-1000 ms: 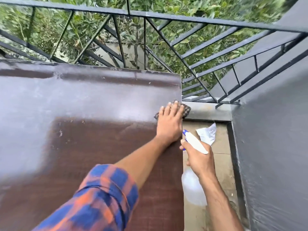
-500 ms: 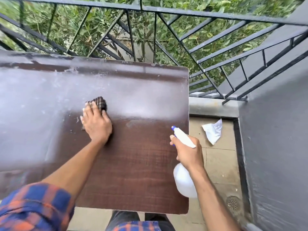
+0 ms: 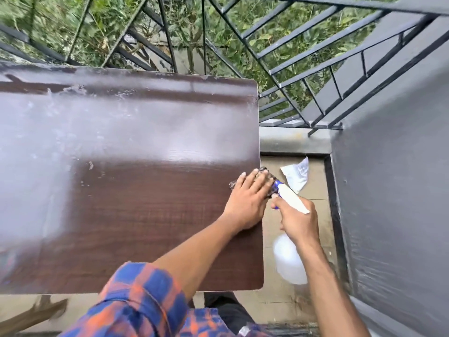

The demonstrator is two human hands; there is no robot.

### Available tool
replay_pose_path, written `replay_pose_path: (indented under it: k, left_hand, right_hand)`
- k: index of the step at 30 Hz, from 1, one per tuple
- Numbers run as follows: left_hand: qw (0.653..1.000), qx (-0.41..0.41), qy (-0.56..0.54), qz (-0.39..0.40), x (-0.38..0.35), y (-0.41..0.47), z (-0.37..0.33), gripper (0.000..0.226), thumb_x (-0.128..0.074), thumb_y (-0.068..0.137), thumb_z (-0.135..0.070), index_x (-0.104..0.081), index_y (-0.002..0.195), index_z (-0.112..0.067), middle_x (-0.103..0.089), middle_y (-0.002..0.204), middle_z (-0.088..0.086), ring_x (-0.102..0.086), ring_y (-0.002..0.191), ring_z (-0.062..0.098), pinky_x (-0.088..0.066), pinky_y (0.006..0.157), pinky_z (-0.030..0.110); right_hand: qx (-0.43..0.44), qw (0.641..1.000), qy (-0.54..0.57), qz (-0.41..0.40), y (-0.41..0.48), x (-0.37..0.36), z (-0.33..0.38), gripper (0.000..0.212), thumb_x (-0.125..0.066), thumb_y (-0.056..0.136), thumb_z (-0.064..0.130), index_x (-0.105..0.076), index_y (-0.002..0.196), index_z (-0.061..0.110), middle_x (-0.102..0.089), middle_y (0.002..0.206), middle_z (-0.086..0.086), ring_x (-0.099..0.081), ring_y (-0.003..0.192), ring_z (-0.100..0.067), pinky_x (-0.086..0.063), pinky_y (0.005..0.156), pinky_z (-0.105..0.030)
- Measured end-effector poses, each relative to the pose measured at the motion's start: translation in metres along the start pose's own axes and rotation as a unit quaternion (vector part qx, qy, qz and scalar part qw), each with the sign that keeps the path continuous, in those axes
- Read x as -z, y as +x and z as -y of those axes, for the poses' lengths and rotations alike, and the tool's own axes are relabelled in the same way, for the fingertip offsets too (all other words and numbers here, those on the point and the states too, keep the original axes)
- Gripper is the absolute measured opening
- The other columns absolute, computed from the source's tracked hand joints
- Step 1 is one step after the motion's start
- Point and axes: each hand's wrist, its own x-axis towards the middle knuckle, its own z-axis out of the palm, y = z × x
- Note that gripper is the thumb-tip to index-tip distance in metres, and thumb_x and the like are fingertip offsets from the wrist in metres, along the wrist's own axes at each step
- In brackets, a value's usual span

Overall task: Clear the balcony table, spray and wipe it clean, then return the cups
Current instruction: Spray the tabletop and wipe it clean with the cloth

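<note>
The dark brown wooden table (image 3: 121, 190) fills the left and middle of the view, with pale smears and specks along its far side. My left hand (image 3: 247, 200) presses flat on a dark checked cloth (image 3: 267, 176) at the table's right edge; only the cloth's rim shows past the fingers. Just right of it, off the table, my right hand (image 3: 298, 220) grips a white spray bottle (image 3: 289, 259) with a blue and white nozzle (image 3: 289, 195), the bottle body hanging below the wrist. No cups are in view.
A crumpled white paper (image 3: 296, 176) lies on the tiled floor (image 3: 315, 190) right of the table. A black metal railing (image 3: 303, 76) runs behind the table, with green foliage beyond. A grey wall (image 3: 393, 190) closes the right side.
My left hand swept the cloth from the table's middle left back to its right edge. The right hand kept holding the spray bottle beside the table.
</note>
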Motion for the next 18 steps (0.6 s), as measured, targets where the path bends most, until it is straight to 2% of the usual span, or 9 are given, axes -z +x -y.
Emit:
replay_pose_path:
  k: [3,5,7,8,10,12,15,18]
  left_hand:
    - [0.999,-0.032,0.01,-0.003,0.009,-0.026,0.03,0.055,-0.046,0.098,-0.037,-0.044,0.15,-0.019,-0.039,0.159,0.006,-0.035,0.146,0.029,-0.026,0.12,0.048]
    - [0.999,0.031,0.0,-0.034,0.022,-0.051,0.058,0.054,-0.049,0.098,-0.035,-0.046,0.149,-0.018,-0.041,0.157,0.008,-0.038,0.145,0.03,-0.029,0.118,0.05]
    - [0.987,0.136,-0.005,-0.08,0.036,-0.085,0.092,0.054,-0.052,0.096,-0.032,-0.048,0.147,-0.015,-0.043,0.155,0.011,-0.04,0.142,0.033,-0.032,0.115,0.052]
    - [0.976,0.193,-0.003,-0.102,0.042,-0.103,0.111,0.054,-0.051,0.096,-0.03,-0.048,0.147,-0.013,-0.043,0.155,0.013,-0.041,0.141,0.034,-0.033,0.114,0.053]
    - [0.939,0.316,0.003,-0.139,0.055,-0.147,0.148,0.055,-0.047,0.097,-0.031,-0.047,0.148,-0.011,-0.041,0.155,0.016,-0.04,0.14,0.037,-0.033,0.113,0.053]
    - [0.891,0.423,0.002,-0.164,0.062,-0.193,0.167,0.056,-0.043,0.098,-0.032,-0.044,0.149,-0.009,-0.039,0.156,0.019,-0.039,0.14,0.04,-0.032,0.113,0.055]
    - [0.829,0.527,-0.013,-0.185,0.06,-0.225,0.16,0.058,-0.041,0.099,-0.031,-0.04,0.15,-0.004,-0.033,0.158,0.023,-0.033,0.142,0.042,-0.027,0.115,0.059]
    - [0.768,0.605,-0.053,-0.205,0.051,-0.207,0.132,0.061,-0.047,0.097,-0.029,-0.036,0.152,-0.004,-0.028,0.16,0.022,-0.029,0.145,0.043,-0.02,0.116,0.061]
  right_hand:
    - [-0.007,1.0,0.003,0.011,-0.005,-0.003,-0.002,0.018,-0.069,0.071,0.037,-0.066,0.07,0.019,-0.042,0.046,0.007,-0.042,0.056,-0.028,-0.047,0.062,-0.044]
    - [-0.001,1.0,0.0,0.031,-0.011,-0.011,0.004,0.018,-0.068,0.072,0.04,-0.069,0.068,0.023,-0.051,0.046,0.008,-0.045,0.052,-0.027,-0.047,0.063,-0.042]
    - [0.009,0.998,-0.009,0.058,-0.018,-0.023,0.012,0.016,-0.07,0.077,0.044,-0.074,0.071,0.03,-0.07,0.06,0.005,-0.053,0.05,-0.025,-0.054,0.064,-0.045]
    - [0.015,0.997,-0.015,0.073,-0.024,-0.03,0.016,0.02,-0.069,0.077,0.046,-0.075,0.075,0.028,-0.074,0.068,0.0,-0.056,0.051,-0.026,-0.057,0.065,-0.046]
    - [0.031,0.993,-0.039,0.108,-0.038,-0.046,0.022,0.039,-0.066,0.073,0.053,-0.074,0.082,0.015,-0.074,0.074,-0.008,-0.063,0.061,-0.033,-0.06,0.066,-0.05]
    - [0.052,0.987,-0.061,0.136,-0.054,-0.06,0.027,0.044,-0.066,0.076,0.053,-0.071,0.081,0.01,-0.07,0.071,-0.01,-0.067,0.069,-0.035,-0.06,0.065,-0.05]
    - [0.053,0.984,-0.075,0.15,-0.07,-0.072,0.026,0.039,-0.069,0.08,0.05,-0.071,0.078,0.011,-0.069,0.07,-0.009,-0.067,0.063,-0.033,-0.059,0.064,-0.048]
    - [0.028,0.988,-0.062,0.141,-0.087,-0.076,0.017,0.047,-0.064,0.073,0.057,-0.071,0.078,0.01,-0.068,0.069,-0.011,-0.06,0.057,-0.024,-0.06,0.062,-0.051]
